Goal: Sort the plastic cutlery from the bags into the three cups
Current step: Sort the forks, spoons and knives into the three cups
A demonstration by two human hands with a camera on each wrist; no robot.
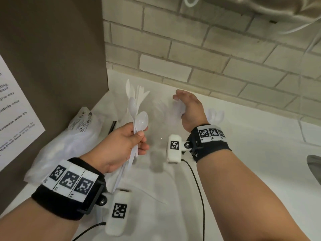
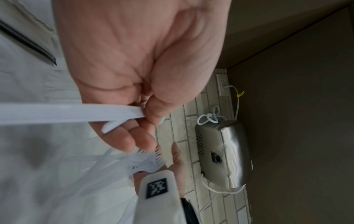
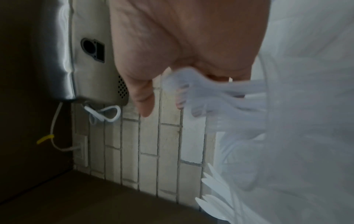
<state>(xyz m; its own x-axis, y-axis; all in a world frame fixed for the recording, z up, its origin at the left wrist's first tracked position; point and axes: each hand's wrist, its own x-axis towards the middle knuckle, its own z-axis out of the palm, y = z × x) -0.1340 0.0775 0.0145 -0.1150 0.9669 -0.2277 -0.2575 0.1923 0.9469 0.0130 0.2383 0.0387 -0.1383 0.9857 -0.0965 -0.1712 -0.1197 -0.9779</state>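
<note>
My left hand (image 1: 141, 141) grips a bunch of white plastic cutlery by the handles, a spoon (image 1: 141, 120) lying on top. In the left wrist view the handles (image 2: 67, 113) are pinched under the thumb. White knives (image 1: 139, 92) fan upward behind the bunch, apparently standing in a clear cup. My right hand (image 1: 180, 100) hovers over a clear cup of forks (image 1: 161, 108), fingers extended. The blurred fork heads (image 3: 210, 94) hide most of those fingers in the right wrist view, so I cannot tell if they touch. A third clear cup with spoons (image 1: 215, 115) stands to its right.
A crumpled clear plastic bag (image 1: 69, 141) lies on the white counter (image 1: 251, 153) at left, against a brown panel (image 1: 52, 58) with a paper notice. A brick wall (image 1: 208, 58) runs behind, with a metal appliance (image 1: 260, 6) mounted on it. A sink edge (image 1: 314, 164) shows at right.
</note>
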